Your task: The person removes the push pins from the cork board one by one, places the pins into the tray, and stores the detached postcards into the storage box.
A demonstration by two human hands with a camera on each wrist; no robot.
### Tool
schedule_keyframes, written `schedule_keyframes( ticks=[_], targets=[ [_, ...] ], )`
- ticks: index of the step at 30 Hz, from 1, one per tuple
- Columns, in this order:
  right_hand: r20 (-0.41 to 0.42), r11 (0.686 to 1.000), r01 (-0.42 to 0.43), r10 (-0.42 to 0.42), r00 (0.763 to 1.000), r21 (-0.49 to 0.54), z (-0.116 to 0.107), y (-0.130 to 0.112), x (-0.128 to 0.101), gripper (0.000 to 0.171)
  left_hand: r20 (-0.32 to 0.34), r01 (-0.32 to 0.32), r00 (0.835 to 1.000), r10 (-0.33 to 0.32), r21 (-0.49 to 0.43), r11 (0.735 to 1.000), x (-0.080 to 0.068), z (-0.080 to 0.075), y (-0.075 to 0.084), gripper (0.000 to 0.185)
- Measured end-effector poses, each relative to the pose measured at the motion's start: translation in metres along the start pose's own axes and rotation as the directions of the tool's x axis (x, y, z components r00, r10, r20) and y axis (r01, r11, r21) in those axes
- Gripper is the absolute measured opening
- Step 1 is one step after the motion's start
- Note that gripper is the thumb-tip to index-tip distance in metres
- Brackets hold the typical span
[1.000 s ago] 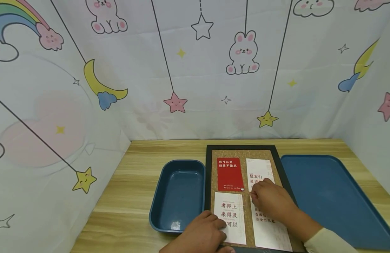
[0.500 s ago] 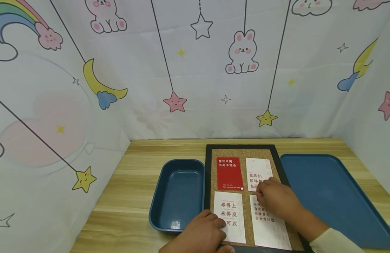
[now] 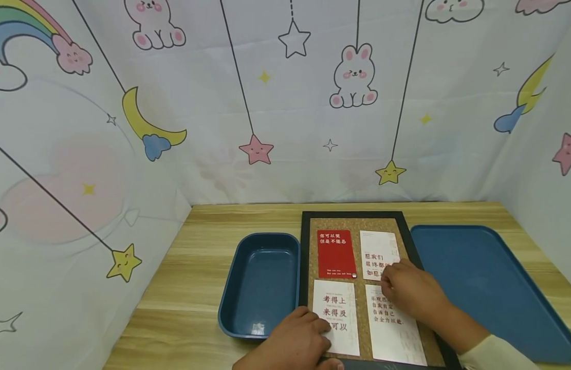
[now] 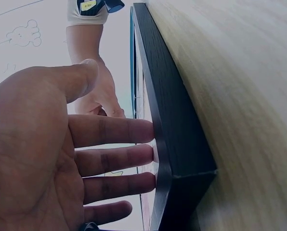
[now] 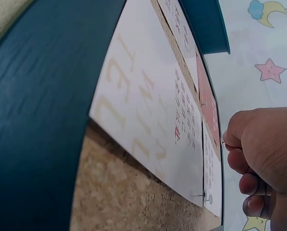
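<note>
A black-framed cork board [image 3: 304, 257] lies on the wooden table and carries a red card [image 3: 336, 254] and three white cards. My left hand [image 3: 313, 329] lies flat at the board's near left corner, straight fingers [image 4: 134, 131] against the frame [image 4: 177, 144] and over the lower left card [image 3: 336, 313]. My right hand [image 3: 387, 276] hovers with curled fingers [image 5: 240, 144] where the upper right card [image 3: 379, 249] meets the lower right card [image 3: 391, 329]. Nothing shows between its fingertips. One pin [image 5: 209, 198] stands at a card corner by that hand, and another pin [image 3: 354, 276] holds the red card.
A deep blue bin [image 3: 259, 282] stands left of the board. A flat blue tray [image 3: 479, 288] lies to its right. Cartoon-printed cloth walls close in the table at the back and both sides. Bare wood shows at the far left.
My right hand has slid a little to the right along the seam between the two right-hand cards. The left hand and the cards have stayed put.
</note>
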State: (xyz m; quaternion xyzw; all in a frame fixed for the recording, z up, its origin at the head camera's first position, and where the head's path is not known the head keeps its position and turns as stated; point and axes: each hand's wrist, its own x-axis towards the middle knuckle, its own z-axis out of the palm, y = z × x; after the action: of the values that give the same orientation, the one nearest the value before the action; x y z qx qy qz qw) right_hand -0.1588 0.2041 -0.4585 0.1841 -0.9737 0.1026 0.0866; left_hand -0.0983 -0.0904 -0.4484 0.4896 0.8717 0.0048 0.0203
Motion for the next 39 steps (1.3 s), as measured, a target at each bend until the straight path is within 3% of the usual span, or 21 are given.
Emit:
schedule_keyframes(
  ticks=[13,29,39],
  targets=[
    [-0.027,1.000,0.013,-0.013,1.000,-0.003,-0.005,0.007,-0.002,0.026,0.008,0.007,1.000,-0.007,-0.002,1.000,0.001,0.001,0.000,0.046],
    [0.005,1.000,-0.016,0.017,1.000,-0.012,-0.008,0.018,-0.007,0.020,-0.029,-0.011,1.000,0.012,0.039,0.999,0.000,0.003,0.000,0.046],
    [0.002,1.000,-0.017,0.017,1.000,0.002,-0.009,0.023,-0.012,0.023,-0.019,-0.005,1.000,0.005,0.023,1.000,0.000,0.002,0.001,0.046]
  ],
)
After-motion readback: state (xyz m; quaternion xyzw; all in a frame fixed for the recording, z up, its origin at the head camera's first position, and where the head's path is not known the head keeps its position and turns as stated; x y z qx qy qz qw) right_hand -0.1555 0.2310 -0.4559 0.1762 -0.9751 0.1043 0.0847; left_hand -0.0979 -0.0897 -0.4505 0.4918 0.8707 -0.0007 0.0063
